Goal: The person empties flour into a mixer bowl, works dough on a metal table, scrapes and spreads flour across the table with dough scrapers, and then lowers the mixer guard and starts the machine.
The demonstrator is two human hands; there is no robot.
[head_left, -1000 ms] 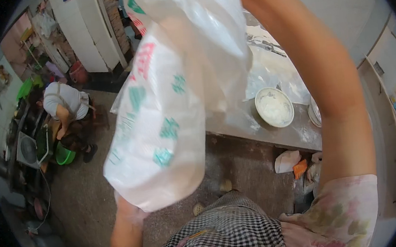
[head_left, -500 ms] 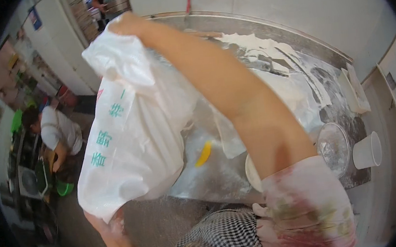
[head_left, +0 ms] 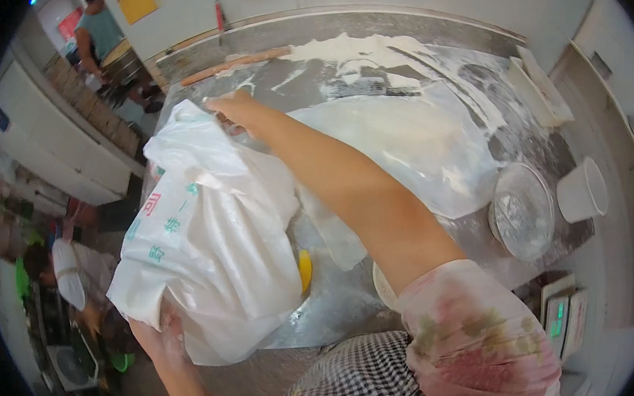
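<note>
White bag: left of the middle of the frame, the white bag (head_left: 215,237) leans, wrinkled, over the table's near left side.
Left hand: your left hand (head_left: 164,330) grips its low left corner.
Right hand: your right hand (head_left: 234,109) is at its top edge; you cannot tell if it grips.
Yellow thing: the yellow thing (head_left: 305,270) peeks out beside the bag.
In the way: your right arm crosses the table and hides part of the pale bowl (head_left: 383,286).
Right side: the clear bowl (head_left: 522,214), dusty white inside, is near the white tub (head_left: 582,191).
Table: the gray table (head_left: 341,301) has white powder (head_left: 349,46) and a shiny sheet (head_left: 432,139).
Room: one person (head_left: 101,37) upper left, another (head_left: 75,272) lower left.
</note>
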